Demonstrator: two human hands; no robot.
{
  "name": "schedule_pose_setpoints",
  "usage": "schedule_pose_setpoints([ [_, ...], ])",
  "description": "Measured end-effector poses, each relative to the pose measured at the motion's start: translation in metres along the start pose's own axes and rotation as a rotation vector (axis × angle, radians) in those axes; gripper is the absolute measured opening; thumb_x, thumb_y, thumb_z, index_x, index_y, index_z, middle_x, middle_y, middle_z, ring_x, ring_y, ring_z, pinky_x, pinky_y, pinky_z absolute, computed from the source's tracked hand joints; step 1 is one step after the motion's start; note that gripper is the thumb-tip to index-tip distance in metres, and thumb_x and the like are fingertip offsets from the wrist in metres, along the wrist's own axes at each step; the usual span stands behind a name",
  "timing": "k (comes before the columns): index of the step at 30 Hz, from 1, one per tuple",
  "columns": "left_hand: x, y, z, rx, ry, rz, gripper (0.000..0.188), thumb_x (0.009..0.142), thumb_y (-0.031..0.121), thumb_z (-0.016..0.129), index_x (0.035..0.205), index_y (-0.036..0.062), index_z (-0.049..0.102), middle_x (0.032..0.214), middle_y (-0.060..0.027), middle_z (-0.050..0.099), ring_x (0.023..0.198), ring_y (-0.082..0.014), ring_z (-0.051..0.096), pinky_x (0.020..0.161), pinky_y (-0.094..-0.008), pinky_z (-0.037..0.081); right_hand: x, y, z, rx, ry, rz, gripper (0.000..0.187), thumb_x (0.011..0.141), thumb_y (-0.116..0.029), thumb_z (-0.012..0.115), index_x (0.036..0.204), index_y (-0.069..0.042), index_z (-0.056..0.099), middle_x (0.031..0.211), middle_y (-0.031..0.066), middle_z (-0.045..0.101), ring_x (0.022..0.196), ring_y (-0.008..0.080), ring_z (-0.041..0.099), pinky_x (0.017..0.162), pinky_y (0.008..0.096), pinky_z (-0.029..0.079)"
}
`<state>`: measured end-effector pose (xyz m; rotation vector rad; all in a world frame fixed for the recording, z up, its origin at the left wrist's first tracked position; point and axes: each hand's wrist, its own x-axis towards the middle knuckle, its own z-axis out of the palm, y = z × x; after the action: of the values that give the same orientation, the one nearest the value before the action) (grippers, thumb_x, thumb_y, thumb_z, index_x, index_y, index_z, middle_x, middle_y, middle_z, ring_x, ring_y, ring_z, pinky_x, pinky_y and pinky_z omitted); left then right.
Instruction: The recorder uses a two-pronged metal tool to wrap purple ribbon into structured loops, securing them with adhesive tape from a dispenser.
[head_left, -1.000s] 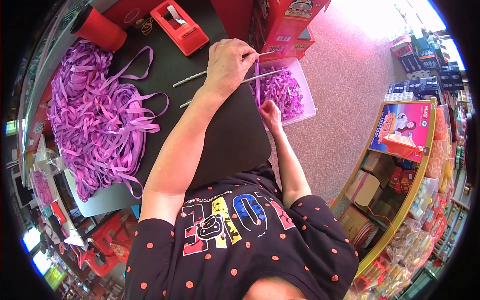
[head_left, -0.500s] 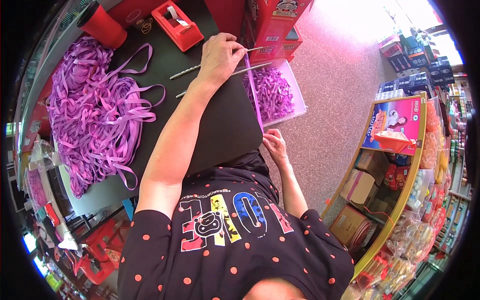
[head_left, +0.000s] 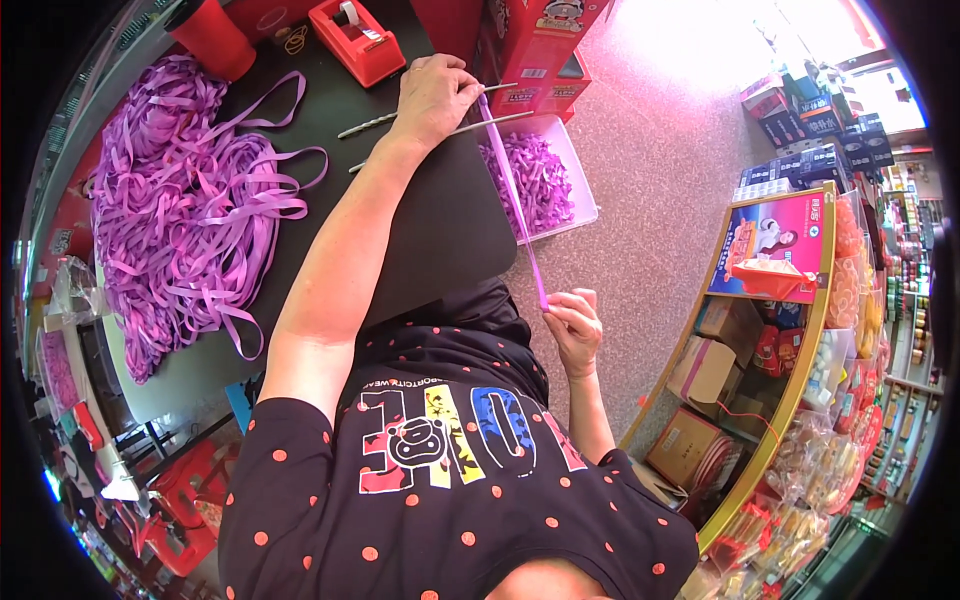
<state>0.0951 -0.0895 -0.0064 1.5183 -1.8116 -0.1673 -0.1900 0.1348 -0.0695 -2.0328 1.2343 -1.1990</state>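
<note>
A strip of purple ribbon [head_left: 515,205] runs taut between my hands, slanting over the desk's right edge. My left hand [head_left: 435,102] pinches its upper end above the right side of the dark desktop. Off the desk, my right hand [head_left: 575,328] grips the lower end, fingers closed. Two thin metal rods [head_left: 372,124] lie side by side across the desk, passing under or through my left hand; whether it also grips one is hidden. Below the ribbon, a whitish plastic bin [head_left: 577,180] holds many short purple ribbon pieces [head_left: 540,180]. A big tangled heap of purple ribbon [head_left: 190,220] covers the desk's left side.
A red tape dispenser [head_left: 358,42] and a red cylinder [head_left: 212,40] stand at the desk's far side, with rubber bands [head_left: 295,40] between. Red cartons [head_left: 535,60] rise behind the bin. A shelf of packaged goods [head_left: 750,350] stands to the right across the speckled floor.
My right hand has moved down and slightly right with the ribbon's lower end, away from the desk edge. A longer stretch of ribbon now shows. My left hand stays nearly in place.
</note>
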Motion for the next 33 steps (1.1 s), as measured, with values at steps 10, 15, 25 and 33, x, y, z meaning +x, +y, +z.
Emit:
schedule_pose_setpoints([
  [10,0.001,0.005,-0.003,0.025,-0.052,-0.034,0.017,0.081,0.024,0.065,0.084,0.0104,0.073,0.112,-0.0052,0.061,0.111,-0.0268,0.05,0.095,-0.0393,0.038,0.019,-0.027,-0.019,0.059,-0.025,-0.073,0.022,0.063,0.0,0.077,0.083,-0.005,0.067,0.084,0.0055,0.067,0.079,0.0208,0.056,0.074,0.0331,0.043],
  [15,0.002,0.005,-0.002,0.025,-0.056,-0.035,0.016,0.081,0.024,0.064,0.084,0.0103,0.073,0.111,-0.005,0.062,0.11,-0.0267,0.05,0.094,-0.0396,0.038,0.014,-0.036,-0.025,0.051,0.07,0.131,0.03,0.062,0.006,0.074,0.091,-0.003,0.068,0.077,0.0042,0.065,0.075,0.0188,0.053,0.07,0.0289,0.042],
  [25,0.001,0.006,0.001,0.052,-0.018,-0.025,0.017,0.08,0.024,0.065,0.082,0.0082,0.073,0.107,-0.0057,0.062,0.108,-0.0261,0.051,0.092,-0.0395,0.04,0.138,-0.091,-0.073,0.351,-0.057,-0.391,0.017,0.082,-0.006,0.057,0.099,-0.006,0.059,0.079,0.0114,0.062,0.075,0.0244,0.047,0.079,0.0449,0.037],
  [33,-0.002,0.005,-0.004,0.019,0.046,-0.015,0.015,0.077,0.022,0.068,0.08,0.0075,0.072,0.103,-0.0063,0.063,0.104,-0.0259,0.053,0.089,-0.0393,0.041,0.335,-0.119,-0.014,0.631,-0.187,-0.244,0.04,0.097,-0.026,0.046,0.127,0.0,0.048,0.105,0.0173,0.063,0.084,0.0185,0.057,0.086,0.0278,0.042],
])
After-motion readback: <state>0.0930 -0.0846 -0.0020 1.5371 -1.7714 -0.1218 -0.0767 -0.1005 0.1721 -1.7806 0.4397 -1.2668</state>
